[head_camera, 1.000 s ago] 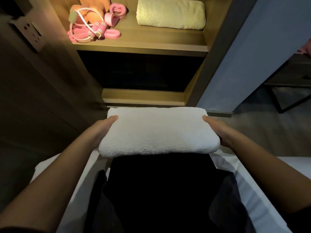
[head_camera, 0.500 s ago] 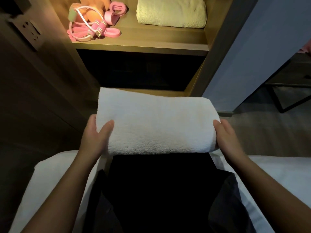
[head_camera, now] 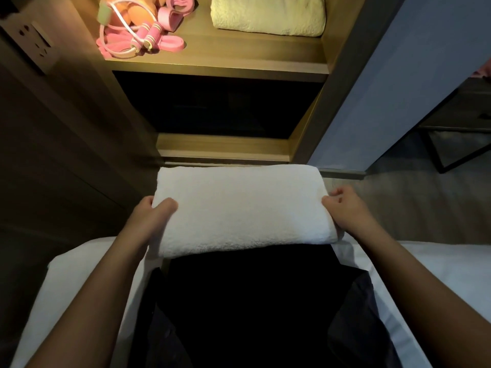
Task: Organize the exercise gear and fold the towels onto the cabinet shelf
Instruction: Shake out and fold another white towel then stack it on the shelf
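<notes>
Below the lit wooden cabinet shelf (head_camera: 239, 61), the folded white terry towel (head_camera: 239, 208), likely soft, light and saggy, is gripped at both ends, left hand (head_camera: 147, 224) and right hand (head_camera: 349, 211) curling fingers (head_camera: 336, 195) round it.

Folded towel (head_camera: 241, 208): showing plain white all over, no print.
Shelf towel (head_camera: 268, 17): looking pale creamy yellow in the warm light.
Skipping rope (head_camera: 148, 35): pink handles wearing pale rings; the cord is running white.
Resistance bands (head_camera: 170, 45): showing solid pink.
Cabinet shelf (head_camera: 239, 59): glowing golden brown with straight wood grain.
Bed sheet (head_camera: 79, 274): lying plain white.
Clothing (head_camera: 252, 301): reading black to dark grey.
Wall (head_camera: 398, 75): appearing flat grey-blue.
</notes>
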Demonstrator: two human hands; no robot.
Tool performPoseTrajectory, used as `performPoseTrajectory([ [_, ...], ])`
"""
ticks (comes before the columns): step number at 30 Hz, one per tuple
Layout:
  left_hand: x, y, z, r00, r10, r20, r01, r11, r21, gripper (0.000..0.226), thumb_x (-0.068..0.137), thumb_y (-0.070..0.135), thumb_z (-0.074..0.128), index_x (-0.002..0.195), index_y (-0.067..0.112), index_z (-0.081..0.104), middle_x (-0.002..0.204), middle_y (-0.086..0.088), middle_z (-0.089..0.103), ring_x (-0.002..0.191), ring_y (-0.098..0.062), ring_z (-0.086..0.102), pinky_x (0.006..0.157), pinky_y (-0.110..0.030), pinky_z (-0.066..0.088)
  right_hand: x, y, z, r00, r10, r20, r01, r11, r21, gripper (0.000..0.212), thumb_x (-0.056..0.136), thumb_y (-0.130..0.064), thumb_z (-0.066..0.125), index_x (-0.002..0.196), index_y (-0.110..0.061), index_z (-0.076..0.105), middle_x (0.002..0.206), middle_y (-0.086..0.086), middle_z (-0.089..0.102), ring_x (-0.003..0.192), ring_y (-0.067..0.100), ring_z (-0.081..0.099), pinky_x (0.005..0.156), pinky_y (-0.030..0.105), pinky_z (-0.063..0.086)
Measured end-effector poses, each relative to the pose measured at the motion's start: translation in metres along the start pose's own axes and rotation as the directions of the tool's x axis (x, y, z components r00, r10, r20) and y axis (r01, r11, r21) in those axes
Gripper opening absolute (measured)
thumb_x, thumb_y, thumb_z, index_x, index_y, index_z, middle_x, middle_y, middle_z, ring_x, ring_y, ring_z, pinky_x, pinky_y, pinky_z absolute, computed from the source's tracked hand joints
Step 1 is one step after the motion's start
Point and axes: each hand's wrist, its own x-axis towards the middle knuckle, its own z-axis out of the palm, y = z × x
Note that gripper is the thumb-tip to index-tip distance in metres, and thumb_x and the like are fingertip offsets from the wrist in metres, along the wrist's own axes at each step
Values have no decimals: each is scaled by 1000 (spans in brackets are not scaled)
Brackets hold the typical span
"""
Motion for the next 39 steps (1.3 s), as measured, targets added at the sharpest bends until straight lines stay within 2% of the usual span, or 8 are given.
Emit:
performPoseTrajectory([
  [5,1,2,1,1000,-4,17,4,1000,3,35,92,55,54,107,23,52,88,8,54,80,-13,51,68,-33,40,-7,-45,-2,912,-404,-70,357,867,-348,55,90,-28,57,142,-23,41,143,3,48,126,26,48,105,48,37],
  [9,2,9,0,1000,-5,-3,5,1000,29,26,93,45,55,105,23,53,94,2,59,82,-16,53,63,-31,38,0,-95,37,770,-620,151,631,706,-322,54,96,-52,39,145,-29,39,148,-3,46,134,22,44,114,54,26],
  [12,3,23,-4,997,-83,3,83,996,-16,50,90,53,55,125,18,54,121,-10,58,102,-30,57,82,-41,41,23,-119,57,789,-504,352,614,675,-409,59,98,-63,27,144,-30,43,147,0,48,134,26,44,115,54,21],
  [14,3,27,-5,999,-47,27,48,998,-45,53,87,62,53,116,18,59,109,-4,63,101,-28,60,80,-39,46,34,-125,60,818,-397,416,567,678,-468,65,96,-67,23,134,-25,55,135,4,58,121,28,52,105,47,37],
  [19,-2,18,-4,996,85,-28,-85,996,-7,33,95,51,46,86,21,59,91,-3,62,84,-21,58,65,-32,41,39,-117,50,790,-547,277,602,607,-519,64,86,-80,21,79,-30,59,79,-11,61,77,15,58,62,28,38],
  [24,-2,17,2,996,-72,59,70,996,48,30,100,42,39,89,20,54,95,-8,57,83,-21,53,63,-31,38,39,-106,61,823,-444,355,564,557,-610,72,93,-73,21,123,-22,62,122,3,64,106,26,58,82,38,43],
  [34,-4,9,3,999,-27,-31,28,999,16,33,99,45,42,90,18,57,93,-6,58,82,-18,52,61,-29,35,37,-132,88,811,-433,393,585,619,-524,66,100,-60,20,125,-15,61,122,8,63,108,28,57,93,43,45],
  [39,-17,-7,-21,956,140,257,-92,977,-191,52,67,65,65,110,38,60,107,12,69,100,-12,65,78,-32,49,28,-149,120,757,-479,443,638,687,-348,67,98,-65,19,126,-20,60,122,4,64,105,23,56,83,37,43],
])
